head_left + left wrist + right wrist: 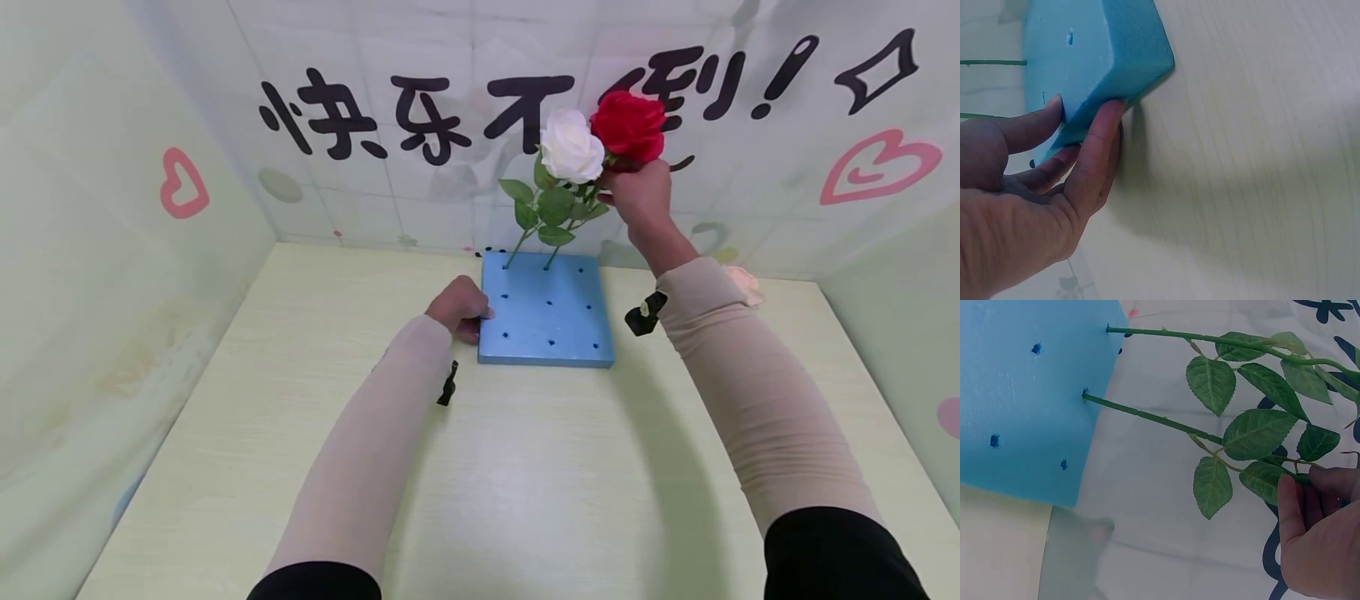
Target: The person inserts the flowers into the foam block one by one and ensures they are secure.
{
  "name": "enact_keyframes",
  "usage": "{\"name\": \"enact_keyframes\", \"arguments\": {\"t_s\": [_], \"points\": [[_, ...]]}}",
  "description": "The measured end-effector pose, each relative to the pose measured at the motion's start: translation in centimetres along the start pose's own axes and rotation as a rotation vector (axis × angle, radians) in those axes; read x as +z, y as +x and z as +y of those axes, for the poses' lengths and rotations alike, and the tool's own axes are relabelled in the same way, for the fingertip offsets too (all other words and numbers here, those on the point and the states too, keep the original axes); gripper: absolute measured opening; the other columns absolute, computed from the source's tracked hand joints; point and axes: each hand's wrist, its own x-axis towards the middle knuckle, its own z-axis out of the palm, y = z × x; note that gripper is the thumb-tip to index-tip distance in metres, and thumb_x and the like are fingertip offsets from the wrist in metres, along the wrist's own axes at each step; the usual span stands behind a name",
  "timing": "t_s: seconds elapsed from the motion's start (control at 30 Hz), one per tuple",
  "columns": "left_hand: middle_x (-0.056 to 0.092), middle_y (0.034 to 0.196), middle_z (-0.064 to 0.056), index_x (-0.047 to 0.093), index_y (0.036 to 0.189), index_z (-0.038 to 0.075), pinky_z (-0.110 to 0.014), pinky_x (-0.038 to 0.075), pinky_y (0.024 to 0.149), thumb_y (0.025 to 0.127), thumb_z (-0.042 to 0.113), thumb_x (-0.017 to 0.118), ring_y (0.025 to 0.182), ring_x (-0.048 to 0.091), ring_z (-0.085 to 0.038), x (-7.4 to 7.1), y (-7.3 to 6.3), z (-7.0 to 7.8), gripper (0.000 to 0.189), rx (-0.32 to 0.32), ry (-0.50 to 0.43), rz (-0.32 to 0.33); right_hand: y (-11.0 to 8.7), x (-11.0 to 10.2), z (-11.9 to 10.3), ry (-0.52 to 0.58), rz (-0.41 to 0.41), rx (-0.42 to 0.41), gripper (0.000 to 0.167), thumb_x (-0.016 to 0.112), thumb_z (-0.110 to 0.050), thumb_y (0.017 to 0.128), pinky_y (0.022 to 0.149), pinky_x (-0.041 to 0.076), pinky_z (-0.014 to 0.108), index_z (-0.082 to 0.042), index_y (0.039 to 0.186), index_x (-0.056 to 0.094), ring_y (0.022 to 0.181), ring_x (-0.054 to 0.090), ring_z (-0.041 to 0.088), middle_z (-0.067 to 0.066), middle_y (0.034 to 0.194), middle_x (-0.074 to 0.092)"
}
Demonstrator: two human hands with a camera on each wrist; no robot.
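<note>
A blue foam block [551, 321] with rows of small holes lies at the back of the table. My left hand [459, 307] grips its left edge; in the left wrist view the thumb [1054, 111] lies on the holed face and the other fingers press the side. Two artificial roses stand in back-row holes, a white rose [572, 146] and a red rose [628, 125]. Just under the red bloom, my right hand [645, 196] pinches that rose's stem. The right wrist view shows the red rose's green stem [1154, 417] entering a hole, with leaves partly covering the fingertips.
Behind my right forearm a pale pink flower [745, 285] lies on the table [525, 475], partly hidden by the sleeve. A printed fabric backdrop [420, 208] rises directly behind the block, and fabric walls stand at both sides.
</note>
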Motion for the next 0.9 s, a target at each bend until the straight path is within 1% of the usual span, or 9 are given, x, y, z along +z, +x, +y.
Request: {"name": "enact_keyframes", "arguments": {"t_s": [0.17, 0.37, 0.43, 0.53, 0.73, 0.9], "points": [[0.063, 0.079, -0.015, 0.061, 0.105, -0.003, -0.035, 0.061, 0.068, 0.094, 0.008, 0.063, 0.058, 0.064, -0.023, -0.1, -0.1, 0.0, 0.016, 0.000, -0.001, -0.004, 0.0, 0.5, -0.1, -0.009, 0.015, -0.004, 0.043, 0.069, -0.009, 0.089, 0.092, 0.055, 0.036, -0.010, 0.129, 0.054, 0.093, 0.062, 0.017, 0.005, 0.117, 0.060], [0.062, 0.078, -0.014, 0.061, 0.104, -0.004, -0.034, 0.061, 0.067, 0.095, 0.008, 0.062, 0.057, 0.063, -0.022, -0.1, -0.1, -0.2, 0.015, 0.004, -0.006, -0.007, 0.1, 1.0, 0.1, -0.003, 0.039, -0.016, 0.041, 0.066, -0.005, 0.088, 0.089, 0.057, 0.035, -0.005, 0.127, 0.054, 0.088, 0.065, 0.018, 0.007, 0.113, 0.062], [0.062, 0.078, -0.014, 0.061, 0.103, -0.004, -0.033, 0.061, 0.067, 0.095, 0.008, 0.062, 0.057, 0.063, -0.022, -0.1, 0.0, -0.2, 0.014, 0.006, 0.000, -0.007, 0.1, 1.0, 0.1, 0.001, 0.037, -0.014, 0.041, 0.067, -0.006, 0.088, 0.089, 0.057, 0.035, -0.006, 0.127, 0.055, 0.090, 0.065, 0.019, 0.007, 0.113, 0.062], [0.062, 0.079, -0.015, 0.061, 0.101, -0.003, -0.033, 0.061, 0.066, 0.095, 0.009, 0.062, 0.058, 0.064, -0.022, 0.0, 0.1, -0.2, 0.014, 0.009, 0.007, -0.004, 0.0, 1.1, 0.0, 0.000, 0.033, -0.002, 0.044, 0.070, -0.008, 0.088, 0.091, 0.056, 0.035, -0.008, 0.128, 0.054, 0.096, 0.065, 0.020, 0.007, 0.118, 0.061], [0.062, 0.080, -0.015, 0.061, 0.102, -0.003, -0.031, 0.060, 0.061, 0.095, 0.009, 0.062, 0.056, 0.063, -0.021, 0.0, 0.3, -0.2, 0.014, -0.009, 0.012, -0.006, 0.1, 1.5, 0.4, -0.033, 0.046, 0.007, 0.046, 0.071, -0.008, 0.086, 0.092, 0.056, 0.036, -0.007, 0.128, 0.053, 0.096, 0.065, 0.021, 0.006, 0.120, 0.060], [0.062, 0.081, -0.014, 0.061, 0.103, -0.003, -0.032, 0.060, 0.061, 0.095, 0.009, 0.062, 0.057, 0.062, -0.021, -0.1, 0.2, -0.2, 0.015, 0.000, 0.009, -0.005, 0.2, 1.4, 0.5, -0.035, 0.038, 0.013, 0.051, 0.073, -0.012, 0.085, 0.092, 0.056, 0.035, -0.009, 0.131, 0.051, 0.100, 0.063, 0.020, 0.006, 0.126, 0.059]]}}
